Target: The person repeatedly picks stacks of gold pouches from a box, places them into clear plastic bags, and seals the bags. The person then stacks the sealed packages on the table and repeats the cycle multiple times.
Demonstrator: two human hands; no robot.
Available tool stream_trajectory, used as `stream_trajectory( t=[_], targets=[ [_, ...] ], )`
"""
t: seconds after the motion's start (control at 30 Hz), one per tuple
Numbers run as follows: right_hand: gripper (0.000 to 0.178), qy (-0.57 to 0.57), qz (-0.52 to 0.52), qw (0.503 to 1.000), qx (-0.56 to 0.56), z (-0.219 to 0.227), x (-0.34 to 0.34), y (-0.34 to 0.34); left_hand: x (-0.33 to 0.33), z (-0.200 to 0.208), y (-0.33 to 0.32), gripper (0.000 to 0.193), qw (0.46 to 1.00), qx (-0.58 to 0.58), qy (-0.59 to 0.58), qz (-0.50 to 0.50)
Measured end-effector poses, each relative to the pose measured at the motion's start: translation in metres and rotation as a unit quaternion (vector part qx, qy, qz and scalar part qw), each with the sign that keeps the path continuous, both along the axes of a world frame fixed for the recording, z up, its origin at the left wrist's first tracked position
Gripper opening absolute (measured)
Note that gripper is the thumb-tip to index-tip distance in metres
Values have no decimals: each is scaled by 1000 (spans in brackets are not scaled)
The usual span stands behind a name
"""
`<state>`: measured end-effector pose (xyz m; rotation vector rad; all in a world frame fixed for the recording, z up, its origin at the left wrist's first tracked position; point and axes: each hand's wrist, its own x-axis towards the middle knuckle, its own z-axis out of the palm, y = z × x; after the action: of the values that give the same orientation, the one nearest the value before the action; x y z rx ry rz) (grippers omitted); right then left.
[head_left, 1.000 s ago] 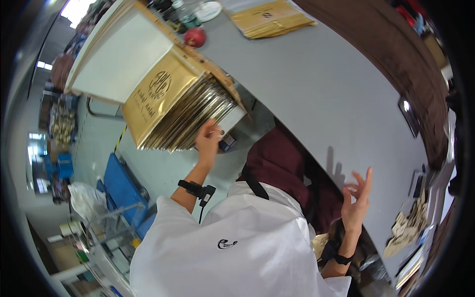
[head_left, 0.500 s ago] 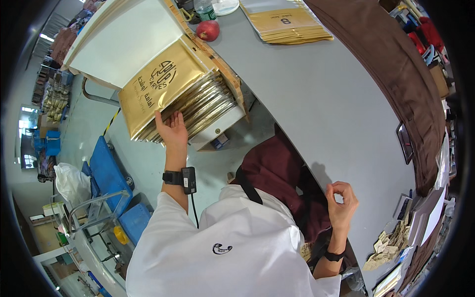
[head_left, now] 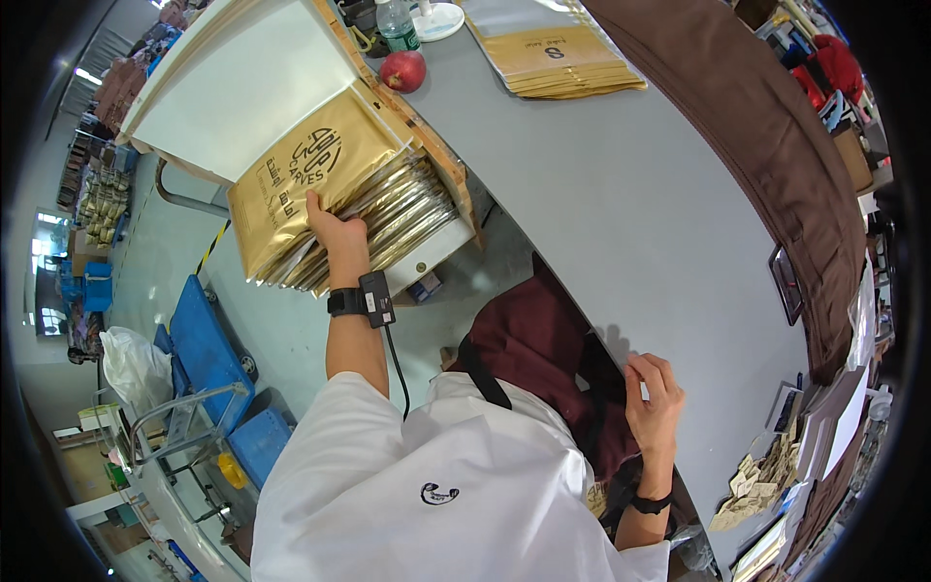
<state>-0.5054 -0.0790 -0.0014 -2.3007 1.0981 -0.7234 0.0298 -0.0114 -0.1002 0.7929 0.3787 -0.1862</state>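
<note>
My left hand (head_left: 337,240) grips a flat gold plastic package (head_left: 301,179) with dark printing, the thumb on top and the fingers hidden below it. This package tops a slanting stack of shiny gold packages (head_left: 412,209), lying on a white surface beside the table's left edge. Over the table's near edge, my right hand (head_left: 655,403) hovers with its fingers curled in and nothing seen in them. A black band with a small box and a cable sits on my left wrist.
The grey table (head_left: 601,213) carries another stack of gold packages (head_left: 562,58), a red apple (head_left: 402,71), a plastic bottle (head_left: 396,27), brown fabric (head_left: 756,126), a phone (head_left: 786,284) and a pile of small tags (head_left: 761,485). A blue trolley (head_left: 208,344) stands on the floor at left.
My left hand has gone from lying palm-up with fingers extended at the stack's edge to gripping the top package. My right hand has shifted slightly left, its fingers still curled.
</note>
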Motion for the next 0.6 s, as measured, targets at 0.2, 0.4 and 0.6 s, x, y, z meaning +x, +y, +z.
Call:
stream_trajectory(
  t=[0.2,0.4,0.6],
  targets=[
    [16,-6,7,1000,-16,-1,-7,-4,6,-10,29,37,998,18,-35,-43],
    [15,-41,24,998,39,11,4,-12,-62,28,97,44,985,-19,-113,-133],
    [12,-140,34,989,19,49,56,-46,-119,34,101,62,952,-109,-124,-259]
  ],
)
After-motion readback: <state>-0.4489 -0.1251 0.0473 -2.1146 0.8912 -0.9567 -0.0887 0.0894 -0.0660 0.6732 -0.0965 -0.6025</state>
